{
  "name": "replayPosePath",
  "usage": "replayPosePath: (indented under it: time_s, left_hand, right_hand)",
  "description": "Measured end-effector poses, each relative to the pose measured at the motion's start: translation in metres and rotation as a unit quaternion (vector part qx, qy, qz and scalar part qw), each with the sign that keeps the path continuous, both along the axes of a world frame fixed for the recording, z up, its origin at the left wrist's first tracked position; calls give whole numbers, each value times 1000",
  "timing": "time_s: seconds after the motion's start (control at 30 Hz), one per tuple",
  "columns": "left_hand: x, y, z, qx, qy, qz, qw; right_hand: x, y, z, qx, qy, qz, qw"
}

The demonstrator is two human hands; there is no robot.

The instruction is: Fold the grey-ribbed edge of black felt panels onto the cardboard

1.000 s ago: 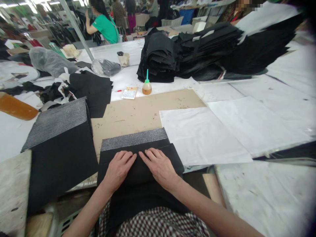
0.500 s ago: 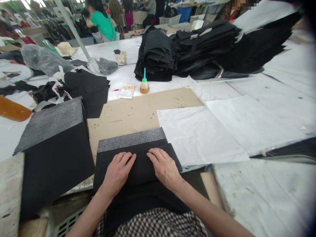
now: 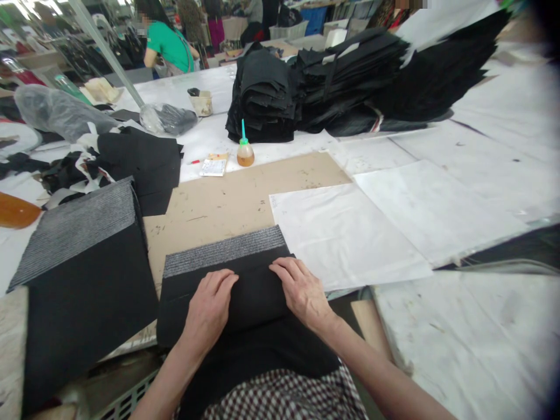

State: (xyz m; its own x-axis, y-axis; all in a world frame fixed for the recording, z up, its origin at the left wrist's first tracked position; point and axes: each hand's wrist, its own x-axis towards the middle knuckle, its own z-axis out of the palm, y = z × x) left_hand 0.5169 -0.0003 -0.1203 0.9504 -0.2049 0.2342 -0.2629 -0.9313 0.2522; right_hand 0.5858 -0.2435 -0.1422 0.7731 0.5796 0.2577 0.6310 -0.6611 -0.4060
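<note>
A black fabric piece [image 3: 256, 297] lies over a stack of black pieces with a grey ribbed strip [image 3: 225, 252] along its far side. My left hand [image 3: 212, 303] is closed at the top piece's far edge, thumb and fingertips together on it. My right hand [image 3: 304, 291] pinches the same edge farther right; its fingertips are curled over the fabric. The near end of the cloth hangs toward my lap. To the left of my hands is another stack of black pieces [image 3: 91, 297] with a grey ribbed band.
Tan board [image 3: 210, 204] lies beneath the work, with white sheets [image 3: 341, 233] on the right. Beyond stand a small oil bottle [image 3: 245, 153], a notepad [image 3: 214, 167] and large black fabric bundles [image 3: 350, 81]. A metal pole [image 3: 107, 52] rises at left. A person in green [image 3: 170, 46] is farther back.
The whole view has shifted slightly left. My right hand has moved a little away from my left along the fabric edge, and more of the ribbed strip's near side shows.
</note>
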Motion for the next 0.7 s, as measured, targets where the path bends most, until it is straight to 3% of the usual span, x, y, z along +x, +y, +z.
replayPosePath:
  time_s: [0.13,0.27,0.5,0.6,0.7]
  left_hand:
    - [16,-33,3,70,-4,-45,997]
    - [20,-40,-4,113,-107,-55,986]
    - [7,6,-17,148,-240,-84,956]
    - [-11,36,-24,170,-214,-88,958]
    - [-31,65,-31,147,-151,-25,977]
  right_hand:
    - [0,3,13,-65,-29,28,997]
    - [0,6,17,-88,-103,30,990]
    - [9,-5,5,-65,-175,7,982]
    - [11,-19,8,-56,-182,-11,982]
    - [18,-32,14,-28,-178,-5,984]
